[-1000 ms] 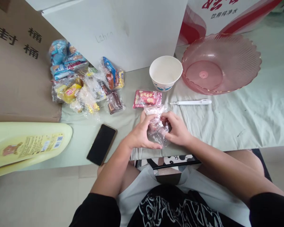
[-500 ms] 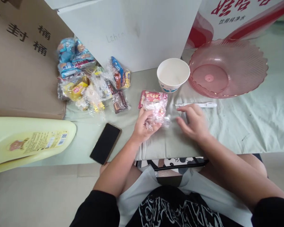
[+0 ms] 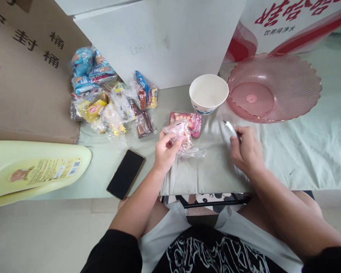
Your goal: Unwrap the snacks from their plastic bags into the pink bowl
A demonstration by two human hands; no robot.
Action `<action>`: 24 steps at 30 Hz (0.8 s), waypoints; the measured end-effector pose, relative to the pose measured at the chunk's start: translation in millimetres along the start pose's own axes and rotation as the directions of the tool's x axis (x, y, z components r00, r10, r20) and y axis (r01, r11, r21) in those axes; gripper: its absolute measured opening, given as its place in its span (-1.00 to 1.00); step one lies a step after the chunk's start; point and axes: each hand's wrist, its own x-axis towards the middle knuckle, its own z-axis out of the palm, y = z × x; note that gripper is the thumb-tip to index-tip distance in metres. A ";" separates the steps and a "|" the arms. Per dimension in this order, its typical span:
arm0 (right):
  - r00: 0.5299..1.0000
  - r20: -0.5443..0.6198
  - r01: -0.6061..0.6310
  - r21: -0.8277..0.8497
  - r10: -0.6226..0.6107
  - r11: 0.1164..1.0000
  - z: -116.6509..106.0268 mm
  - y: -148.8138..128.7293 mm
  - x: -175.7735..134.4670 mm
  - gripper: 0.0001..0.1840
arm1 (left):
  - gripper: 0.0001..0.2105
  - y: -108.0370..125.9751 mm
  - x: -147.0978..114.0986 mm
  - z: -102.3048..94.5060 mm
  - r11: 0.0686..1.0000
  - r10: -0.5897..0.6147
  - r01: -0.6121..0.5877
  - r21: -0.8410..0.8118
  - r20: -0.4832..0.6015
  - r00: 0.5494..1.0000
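My left hand (image 3: 166, 149) pinches a clear plastic wrapper (image 3: 184, 142) with pinkish contents that I cannot make out. Behind it, partly covered, a red snack packet (image 3: 195, 123) lies on the cloth. My right hand (image 3: 247, 149) is closed around a slim white craft knife (image 3: 229, 128), its tip pointing up and left, raised off the cloth. Just beyond the knife stands a white paper bowl (image 3: 208, 93) with a blue pattern near its base. To the right of the bowl sits a pink ribbed plastic basin (image 3: 290, 89) with a scalloped gold rim.
A heap of wrapped snacks (image 3: 102, 98) lies at the left, with a brown packet (image 3: 144, 123) at its edge. A phone (image 3: 126, 174) rests near the table's front edge. A cardboard box (image 3: 31, 87), a white box (image 3: 165, 45) and a yellow container (image 3: 39, 167) stand around.
My right hand has picked up the craft knife from the cloth. My left hand has shifted slightly left with the wrapper, and more of the red packet shows.
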 end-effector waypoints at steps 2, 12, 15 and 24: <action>0.988 0.111 0.081 0.249 -0.111 0.965 4.9 -13.5 -8.7 -0.74 | -0.66 -0.1 -2.3 2.2 0.999 -0.034 0.034 -0.015 -0.002 0.999; 0.934 0.349 -0.134 0.535 -0.074 0.834 24.9 -50.2 -10.8 -0.73 | -0.48 4.8 -19.2 2.8 0.994 0.098 -0.109 0.017 0.326 0.940; 0.936 0.304 -0.310 0.479 0.176 0.821 25.0 -55.1 -6.2 -0.72 | -0.40 5.2 -20.4 4.6 0.938 0.249 -0.325 0.119 0.421 0.873; 0.954 0.199 -0.296 0.539 0.222 0.788 32.6 -50.0 -10.3 -0.73 | -0.75 -6.2 -20.3 15.3 0.957 0.200 -0.233 0.172 0.191 0.961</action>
